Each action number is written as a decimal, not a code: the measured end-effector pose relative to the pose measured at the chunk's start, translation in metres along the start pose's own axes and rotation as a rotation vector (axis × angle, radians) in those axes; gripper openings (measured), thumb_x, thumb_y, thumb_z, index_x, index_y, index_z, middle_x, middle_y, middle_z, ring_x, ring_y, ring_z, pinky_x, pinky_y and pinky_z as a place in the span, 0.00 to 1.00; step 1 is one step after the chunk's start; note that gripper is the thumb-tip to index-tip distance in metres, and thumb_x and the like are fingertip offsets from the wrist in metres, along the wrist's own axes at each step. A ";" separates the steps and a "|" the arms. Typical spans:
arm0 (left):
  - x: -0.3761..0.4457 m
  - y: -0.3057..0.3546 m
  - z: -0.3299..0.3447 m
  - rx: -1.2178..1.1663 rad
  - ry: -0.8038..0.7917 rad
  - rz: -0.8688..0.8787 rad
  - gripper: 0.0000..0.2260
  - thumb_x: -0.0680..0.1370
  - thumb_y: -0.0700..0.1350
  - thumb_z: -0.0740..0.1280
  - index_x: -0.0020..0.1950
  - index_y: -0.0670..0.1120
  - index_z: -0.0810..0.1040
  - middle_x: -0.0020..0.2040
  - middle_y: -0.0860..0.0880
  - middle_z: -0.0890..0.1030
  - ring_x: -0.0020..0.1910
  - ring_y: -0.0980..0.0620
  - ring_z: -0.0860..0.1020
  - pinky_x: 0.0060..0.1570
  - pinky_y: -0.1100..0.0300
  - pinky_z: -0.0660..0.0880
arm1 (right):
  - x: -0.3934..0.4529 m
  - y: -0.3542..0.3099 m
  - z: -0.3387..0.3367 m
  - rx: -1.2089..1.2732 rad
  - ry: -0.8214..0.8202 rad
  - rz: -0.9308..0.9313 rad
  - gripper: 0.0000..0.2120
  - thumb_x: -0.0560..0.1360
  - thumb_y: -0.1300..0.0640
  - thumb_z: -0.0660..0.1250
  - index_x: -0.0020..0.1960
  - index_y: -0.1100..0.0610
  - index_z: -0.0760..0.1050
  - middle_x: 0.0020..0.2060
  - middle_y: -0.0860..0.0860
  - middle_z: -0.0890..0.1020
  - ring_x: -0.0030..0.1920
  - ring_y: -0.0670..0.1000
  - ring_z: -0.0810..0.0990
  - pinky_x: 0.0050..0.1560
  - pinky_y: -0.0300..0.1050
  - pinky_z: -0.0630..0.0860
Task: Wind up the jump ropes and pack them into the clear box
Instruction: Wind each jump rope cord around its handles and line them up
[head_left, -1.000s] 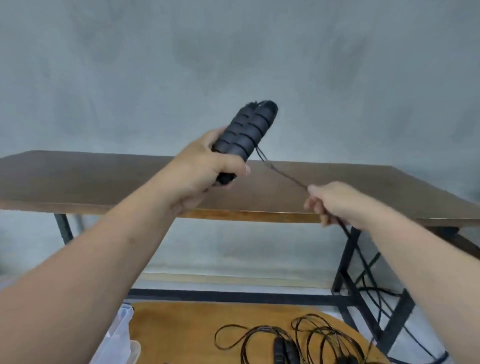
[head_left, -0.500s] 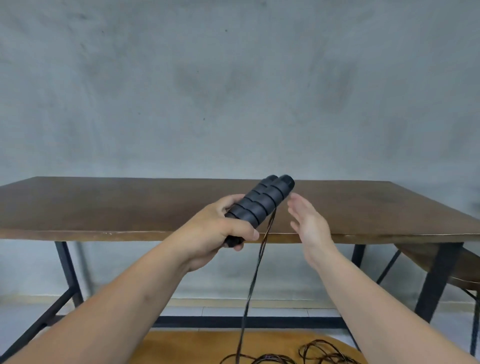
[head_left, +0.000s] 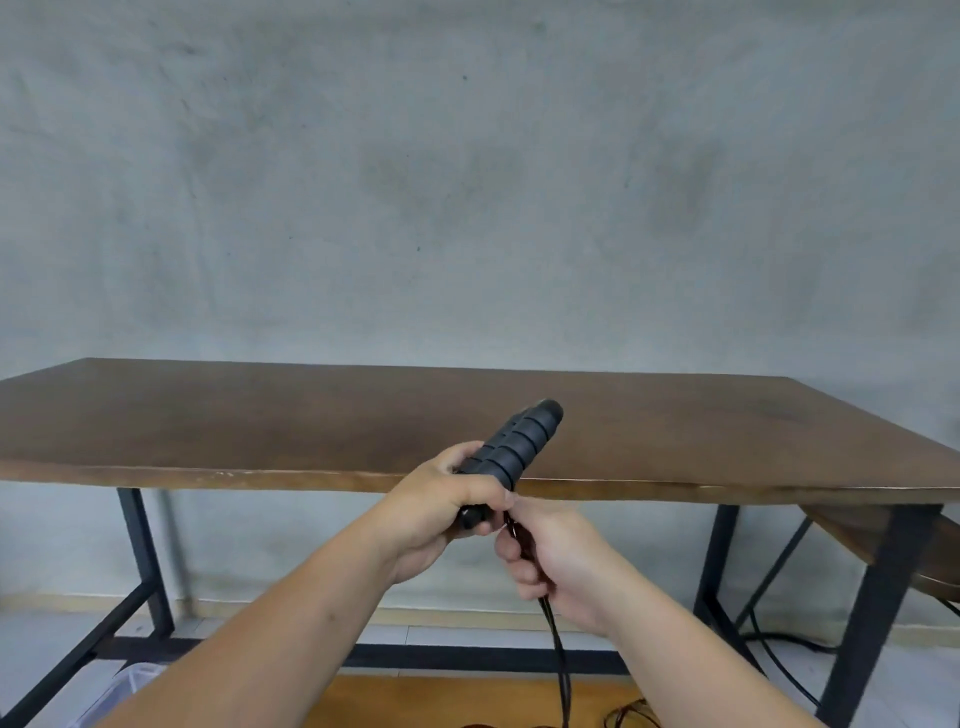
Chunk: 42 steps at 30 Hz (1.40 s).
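Just below the centre of the frame, the left hand (head_left: 441, 512) grips two black ribbed handles (head_left: 511, 447) bundled side by side, their tips pointing up and to the right over the front edge of the worktop (head_left: 260, 415). Touching it on the right, the right hand (head_left: 558, 556) curls round the black cord (head_left: 558, 660) directly under the handles; the cord hangs from that fist to the bottom edge. No turns of cord show on the handles, so winding looks barely begun. More rope (head_left: 628, 714) lies in loose loops on a yellowish mat at bottom centre, unwound. A corner of clear plastic (head_left: 122, 686) at lower left may be the box; I cannot tell. Both hands hang free of the worktop edge, with open room below and to either side
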<state>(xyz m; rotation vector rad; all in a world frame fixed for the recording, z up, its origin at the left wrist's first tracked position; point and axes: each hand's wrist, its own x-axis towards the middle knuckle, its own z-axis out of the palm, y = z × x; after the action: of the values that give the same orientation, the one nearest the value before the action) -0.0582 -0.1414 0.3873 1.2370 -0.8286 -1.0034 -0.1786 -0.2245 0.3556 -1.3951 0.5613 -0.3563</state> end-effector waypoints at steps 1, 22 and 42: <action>0.000 -0.004 -0.002 -0.012 -0.027 -0.035 0.29 0.63 0.35 0.71 0.64 0.41 0.75 0.42 0.42 0.82 0.33 0.49 0.75 0.30 0.62 0.72 | -0.002 0.001 -0.001 -0.097 -0.027 0.010 0.13 0.84 0.51 0.52 0.52 0.58 0.71 0.28 0.49 0.70 0.25 0.46 0.62 0.27 0.40 0.56; -0.029 -0.015 0.007 1.285 -0.451 0.020 0.26 0.68 0.42 0.75 0.62 0.53 0.69 0.51 0.51 0.78 0.48 0.48 0.78 0.48 0.52 0.78 | -0.046 -0.091 -0.019 -1.271 -0.239 -0.192 0.09 0.66 0.49 0.79 0.41 0.53 0.85 0.30 0.43 0.81 0.31 0.40 0.76 0.36 0.34 0.72; -0.044 -0.044 -0.008 0.746 -0.096 -0.086 0.13 0.64 0.38 0.73 0.43 0.45 0.74 0.33 0.52 0.73 0.30 0.55 0.71 0.32 0.63 0.67 | -0.025 0.070 -0.001 0.193 0.020 -0.034 0.13 0.82 0.67 0.54 0.41 0.60 0.70 0.26 0.51 0.68 0.26 0.46 0.61 0.26 0.38 0.56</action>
<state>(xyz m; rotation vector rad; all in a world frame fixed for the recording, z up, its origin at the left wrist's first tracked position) -0.0736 -0.0992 0.3433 1.8728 -1.2987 -0.8451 -0.2054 -0.2008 0.2906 -1.2176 0.5062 -0.4403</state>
